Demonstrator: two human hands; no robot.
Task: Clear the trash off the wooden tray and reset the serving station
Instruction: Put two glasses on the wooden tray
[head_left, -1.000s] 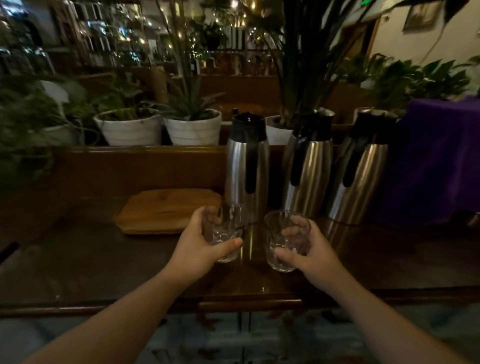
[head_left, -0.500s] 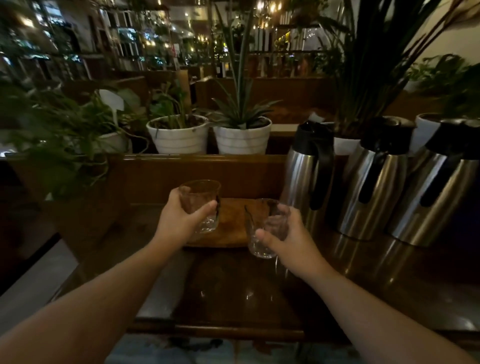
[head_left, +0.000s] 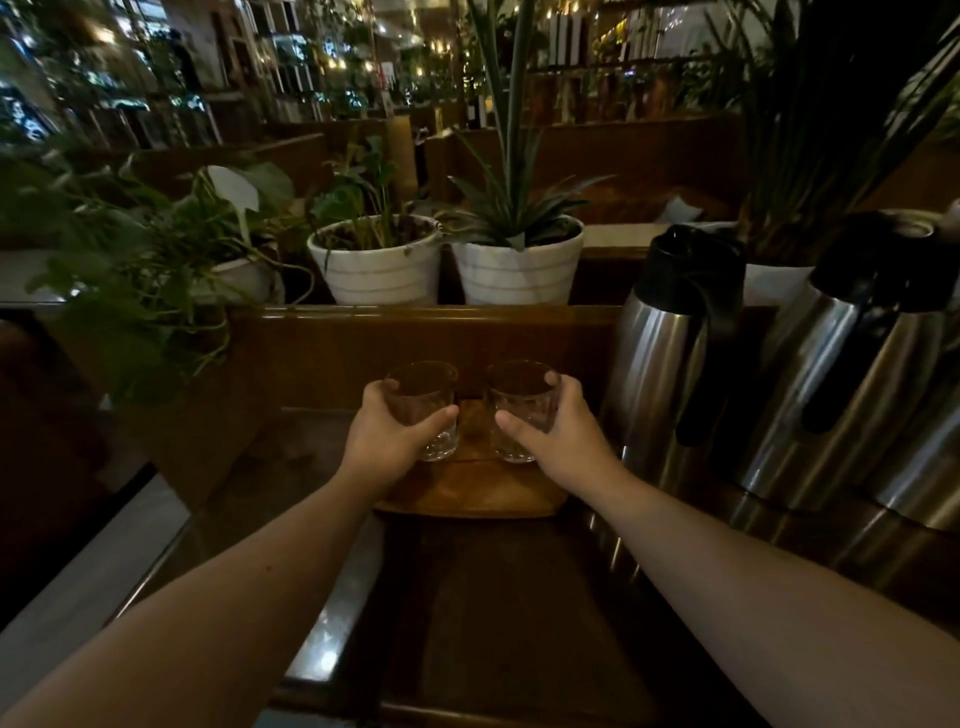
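Note:
Two clear drinking glasses stand upright side by side over the wooden tray (head_left: 467, 491). My left hand (head_left: 387, 441) grips the left glass (head_left: 423, 397) from its left side. My right hand (head_left: 558, 441) grips the right glass (head_left: 519, 400) from its right side. The glass bases sit at the tray's surface; in the dim light I cannot tell whether they rest on it. Both glasses look empty. No trash shows on the tray.
Steel thermos jugs (head_left: 670, 353) (head_left: 852, 379) with black lids stand close to the right of the tray. A wooden ledge (head_left: 415, 314) behind it carries white plant pots (head_left: 379, 270) (head_left: 519, 270). A leafy plant (head_left: 130, 291) hangs at the left. The dark counter (head_left: 493, 597) runs toward me.
Both hands carried the glasses leftward from in front of the thermos jugs to over the wooden tray and lowered them there, side by side. The camera view shifted left.

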